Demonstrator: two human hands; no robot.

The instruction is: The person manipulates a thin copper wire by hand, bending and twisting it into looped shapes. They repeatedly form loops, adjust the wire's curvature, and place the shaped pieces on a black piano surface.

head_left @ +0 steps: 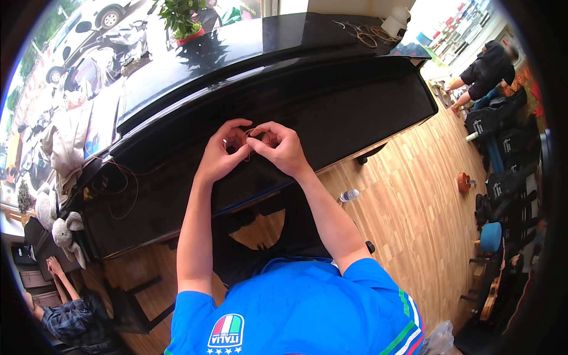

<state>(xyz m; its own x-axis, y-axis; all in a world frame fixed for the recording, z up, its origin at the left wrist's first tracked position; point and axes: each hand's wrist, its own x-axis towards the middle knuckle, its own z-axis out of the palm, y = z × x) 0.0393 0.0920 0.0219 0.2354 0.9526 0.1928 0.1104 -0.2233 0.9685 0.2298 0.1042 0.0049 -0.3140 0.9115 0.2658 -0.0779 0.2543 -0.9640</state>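
1. Wire coil point(255, 139): thin copper-coloured loop, held up between both hands over the closed black piano point(331, 112), centre of the frame, just above the lid edge.
2. Left hand point(220, 155): fingers curled, pinching the coil's left side; thumb and forefinger tips meet at the loop.
3. Right hand point(283, 148): also clenched on the coil, fingertips pressed on its right and top side. Hands touch each other at the loop.
4. Step in hand, as I judge it: winding or tidying the wire into a small coil; both hands grip it, nothing released.
5. Next move likely calls for a steady pinch by one hand while the other feeds or wraps the loose end; wire is thin and springy, so the loop may pop open if the grip slackens.
6. A loose strand point(125, 180) of similar wire trails on the piano to the left, near the lid's end; can't tell if it joins the coil.
7. More coiled wire point(368, 36) lies far right on the piano top, beside a white object point(395, 22).
8. Potted plant point(182, 21) far left on the piano top.
9. Plush toys point(62, 228) at the piano's left end.
10. Water bottle point(349, 194) lies on the wood floor point(414, 201), right of the arms.
11. Another person point(488, 71) sits far right; another sits near left, low corner.
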